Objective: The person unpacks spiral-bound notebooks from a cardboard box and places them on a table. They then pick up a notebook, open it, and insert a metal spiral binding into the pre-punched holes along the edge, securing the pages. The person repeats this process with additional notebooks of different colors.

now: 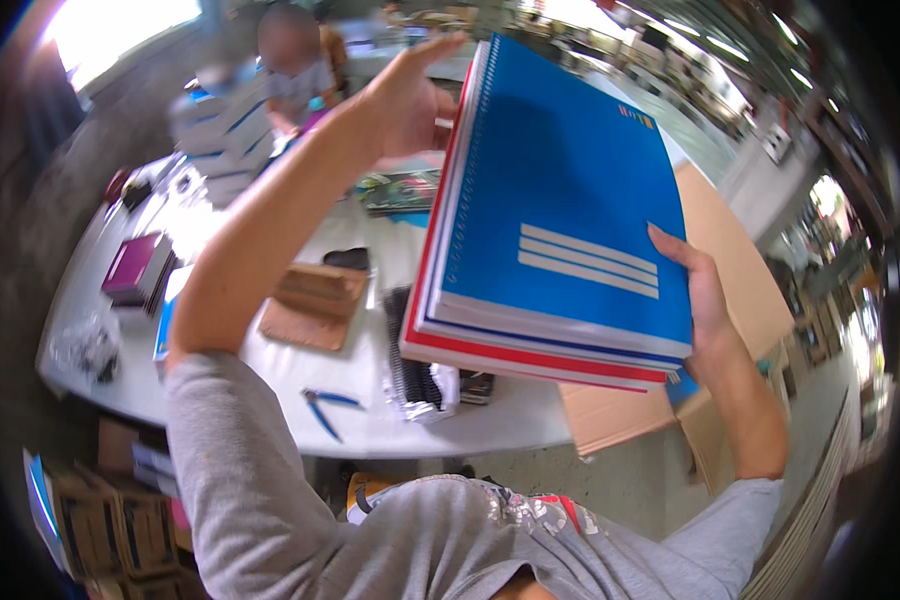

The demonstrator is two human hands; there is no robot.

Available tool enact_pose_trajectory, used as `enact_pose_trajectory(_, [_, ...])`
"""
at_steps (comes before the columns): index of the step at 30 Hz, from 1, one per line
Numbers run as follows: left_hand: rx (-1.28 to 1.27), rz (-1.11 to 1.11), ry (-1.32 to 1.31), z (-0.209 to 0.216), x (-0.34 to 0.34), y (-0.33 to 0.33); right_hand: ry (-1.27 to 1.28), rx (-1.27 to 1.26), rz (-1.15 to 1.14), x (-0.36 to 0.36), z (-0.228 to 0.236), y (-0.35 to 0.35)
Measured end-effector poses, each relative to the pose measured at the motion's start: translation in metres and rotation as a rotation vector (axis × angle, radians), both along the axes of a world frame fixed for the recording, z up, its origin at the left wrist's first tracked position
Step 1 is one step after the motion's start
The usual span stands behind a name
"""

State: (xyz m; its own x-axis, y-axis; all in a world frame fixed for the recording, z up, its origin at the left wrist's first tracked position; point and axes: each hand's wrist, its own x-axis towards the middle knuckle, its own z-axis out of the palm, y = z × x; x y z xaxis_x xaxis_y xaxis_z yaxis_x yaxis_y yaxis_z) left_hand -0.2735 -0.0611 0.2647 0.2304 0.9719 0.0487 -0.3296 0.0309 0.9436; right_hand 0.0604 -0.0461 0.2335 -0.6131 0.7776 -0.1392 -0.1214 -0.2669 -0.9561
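A stack of spiral notebooks (565, 210) is raised and tilted above the table, with a blue cover on top and red and dark blue edges below. My right hand (695, 285) grips the stack's right edge, its thumb on the blue cover and its other fingers hidden behind. By the coil-bound left side, near the far corner, my left hand (410, 105) has its fingers stretched and apart. Whether it touches the notebooks I cannot tell. Under the stack, a bundle of black binding coils (410, 350) lies on the table, partly covered.
On the white table (270, 390) are blue-handled pliers (328, 408), a brown wooden block (315, 305), purple-covered books (137, 268) and a clear plastic bag (85, 345). An open cardboard box (740, 270) stands at right. Across the table is another person (295, 75), near tall stacks (220, 135).
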Motion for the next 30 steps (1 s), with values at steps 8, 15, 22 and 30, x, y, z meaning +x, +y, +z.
enact_pose_trajectory(8, [-0.162, 0.519, -0.337, -0.199, -0.104, -0.220, -0.258, -0.153, 0.308, -0.191, -0.054, -0.096])
enact_pose_trajectory(15, [-0.278, 0.924, 0.103, -0.214, -0.250, -0.317, -0.108, -0.459, 0.511, -0.349, -0.162, -0.138])
enact_pose_trajectory(22, [-0.489, 1.262, 0.681, -0.255, -0.395, -0.348, -0.013, -0.503, 0.684, -0.508, -0.225, -0.165])
enact_pose_trajectory(30, [-0.618, 1.486, 0.954, -0.328, -0.463, -0.354, -0.007, -0.583, 0.756, -0.600, -0.300, -0.167])
